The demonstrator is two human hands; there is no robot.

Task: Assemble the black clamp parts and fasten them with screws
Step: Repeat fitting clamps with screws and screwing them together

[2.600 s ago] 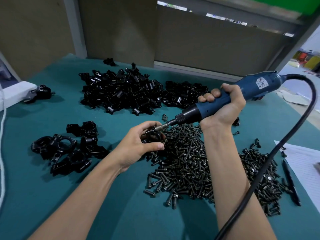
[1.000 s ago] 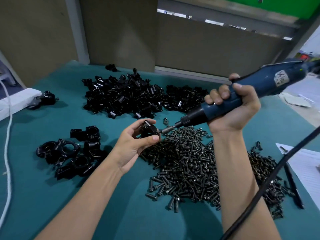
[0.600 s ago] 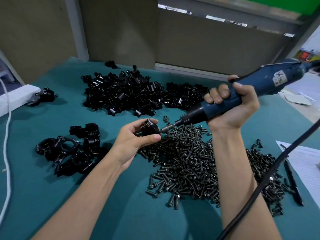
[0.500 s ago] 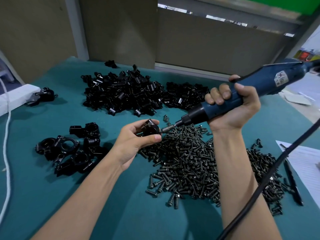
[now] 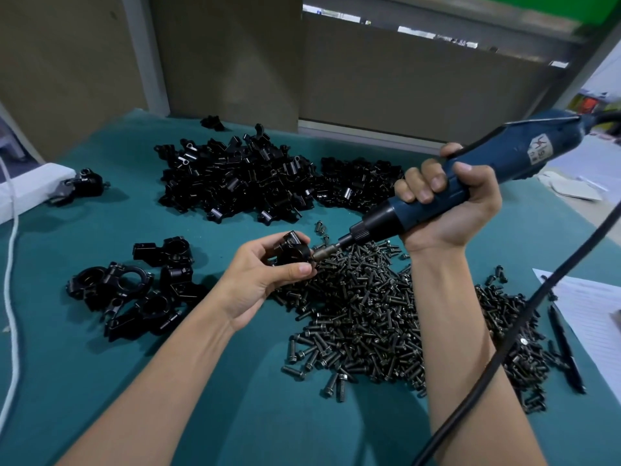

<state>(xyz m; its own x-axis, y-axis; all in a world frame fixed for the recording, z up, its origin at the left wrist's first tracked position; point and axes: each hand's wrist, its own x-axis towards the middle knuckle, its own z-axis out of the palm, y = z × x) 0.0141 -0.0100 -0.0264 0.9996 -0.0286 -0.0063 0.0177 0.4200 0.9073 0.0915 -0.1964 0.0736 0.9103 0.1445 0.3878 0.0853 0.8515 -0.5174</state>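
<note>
My left hand [image 5: 258, 280] pinches a black clamp [image 5: 290, 252] above the teal table, thumb below and fingers behind it. My right hand [image 5: 447, 210] grips a blue electric screwdriver [image 5: 470, 176], tilted down to the left. Its bit tip [image 5: 324, 254] meets the clamp's right side. A wide heap of dark screws [image 5: 369, 307] lies under and right of both hands. A large pile of loose black clamp parts [image 5: 255, 176] sits at the back. A group of assembled clamps [image 5: 134, 290] lies to the left.
The screwdriver's black cable [image 5: 524, 314] crosses my right forearm. A paper sheet [image 5: 591, 314] and a black pen [image 5: 564, 348] lie at the right edge. A white block [image 5: 30, 186] with a white cord [image 5: 13, 264] sits far left, a single clamp [image 5: 84, 183] beside it.
Over the last second both hands stayed almost still, the bit held against the clamp. Since the oldest frame the clamp has been turned in my left hand and the screwdriver raised slightly.
</note>
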